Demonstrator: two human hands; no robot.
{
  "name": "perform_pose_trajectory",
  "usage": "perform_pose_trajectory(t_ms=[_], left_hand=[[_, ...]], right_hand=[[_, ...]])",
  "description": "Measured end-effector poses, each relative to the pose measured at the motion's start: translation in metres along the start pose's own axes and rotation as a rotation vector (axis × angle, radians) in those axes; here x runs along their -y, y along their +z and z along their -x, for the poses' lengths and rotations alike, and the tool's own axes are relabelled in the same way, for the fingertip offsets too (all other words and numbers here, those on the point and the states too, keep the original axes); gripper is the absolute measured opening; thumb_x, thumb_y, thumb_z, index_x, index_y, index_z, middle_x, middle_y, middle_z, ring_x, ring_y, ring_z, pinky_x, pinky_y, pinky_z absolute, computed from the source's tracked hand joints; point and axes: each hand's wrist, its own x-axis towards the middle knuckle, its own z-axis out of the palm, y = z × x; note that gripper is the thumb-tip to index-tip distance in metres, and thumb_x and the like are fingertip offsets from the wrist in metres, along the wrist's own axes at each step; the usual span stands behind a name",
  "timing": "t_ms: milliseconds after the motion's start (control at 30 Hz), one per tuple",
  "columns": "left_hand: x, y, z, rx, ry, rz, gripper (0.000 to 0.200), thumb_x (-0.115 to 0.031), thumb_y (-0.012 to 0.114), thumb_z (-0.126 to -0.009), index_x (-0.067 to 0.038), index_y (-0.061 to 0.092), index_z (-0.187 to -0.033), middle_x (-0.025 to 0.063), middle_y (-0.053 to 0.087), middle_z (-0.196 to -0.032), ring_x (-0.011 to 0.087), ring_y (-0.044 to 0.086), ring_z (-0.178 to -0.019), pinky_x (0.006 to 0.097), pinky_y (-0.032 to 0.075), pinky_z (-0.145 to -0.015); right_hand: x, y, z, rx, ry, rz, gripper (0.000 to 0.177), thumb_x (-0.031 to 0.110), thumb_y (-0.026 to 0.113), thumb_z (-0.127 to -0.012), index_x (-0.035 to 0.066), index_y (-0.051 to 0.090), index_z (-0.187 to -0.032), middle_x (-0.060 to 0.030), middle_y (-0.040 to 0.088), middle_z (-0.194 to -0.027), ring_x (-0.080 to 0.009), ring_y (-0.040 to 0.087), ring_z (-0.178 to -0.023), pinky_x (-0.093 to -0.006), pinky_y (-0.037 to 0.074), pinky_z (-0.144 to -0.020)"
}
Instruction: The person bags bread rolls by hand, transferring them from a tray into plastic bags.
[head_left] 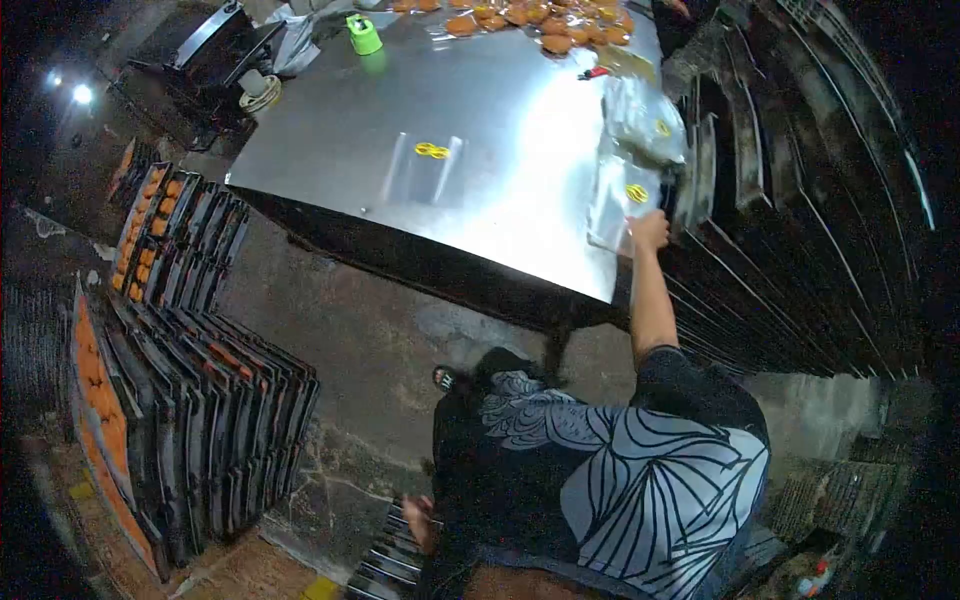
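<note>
My right hand point(650, 231) is at the right side of the metal table point(330, 130), its fingers closed on the edge of a clear plastic bag point(612, 205) with a yellow printed mark. More clear bags point(645, 120) lie in a pile just beyond it. My left hand point(420, 524) hangs low beside my body, away from the table, with loosely parted fingers and nothing visible in it. A single clear bag point(425, 175) with a yellow mark lies flat near the table's front edge.
Packed orange-brown baked pieces point(540, 22) cover the table's far end, near a green tape dispenser point(363, 35) and a small red object point(594, 73). Stacked dark trays point(200, 430) stand at left; more trays point(790, 200) crowd the right. Another person's hand point(680, 8) shows at top.
</note>
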Motion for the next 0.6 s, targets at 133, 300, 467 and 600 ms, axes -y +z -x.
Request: perform_pose_trajectory(t_ms=[133,300,467,600], left_hand=[[-0.142,0.046,-0.036,-0.174,0.121,0.055,0.04,-0.037,0.042,-0.086,-0.003,0.049,-0.066,0.0052,0.047,-0.055,0.0167,0.048,-0.053,0.0258,0.04,-0.05],[-0.295,0.15,-0.083,-0.432,0.671,-0.324,0.043,-0.032,0.054,-0.081,0.001,0.049,-0.109,0.0104,0.05,-0.109,0.0201,0.047,-0.098,0.0292,0.04,-0.078],[-0.412,0.349,-0.067,-0.397,0.84,-0.365,0.04,-0.027,0.053,-0.082,0.003,0.048,-0.109,0.012,0.052,-0.108,0.0203,0.048,-0.1,0.028,0.037,-0.083],[-0.433,0.441,-0.054,-0.153,0.953,-0.576,0.038,-0.022,0.054,-0.082,0.004,0.048,-0.109,0.014,0.052,-0.106,0.0201,0.05,-0.096,0.0286,0.038,-0.083]], right_hand=[[-0.048,-0.01,-0.027,0.07,0.086,-0.065,0.05,0.032,0.074,-0.056,0.004,0.056,-0.094,-0.0174,0.057,-0.098,-0.0319,0.055,-0.09,-0.0413,0.045,-0.075],[-0.083,0.023,-0.078,0.215,-0.123,-0.058,0.026,0.024,0.07,-0.057,0.005,0.065,-0.074,-0.0177,0.061,-0.075,-0.0273,0.061,-0.073,-0.0325,0.048,-0.069],[-0.007,-0.008,-0.081,0.056,0.117,0.024,0.029,0.017,0.063,-0.062,0.002,0.06,-0.087,-0.0202,0.057,-0.094,-0.0328,0.056,-0.088,-0.0396,0.044,-0.076],[-0.02,-0.021,-0.071,0.051,0.097,-0.025,0.035,0.017,0.061,-0.066,0.003,0.051,-0.097,-0.0202,0.056,-0.095,-0.036,0.054,-0.09,-0.0414,0.043,-0.077]])
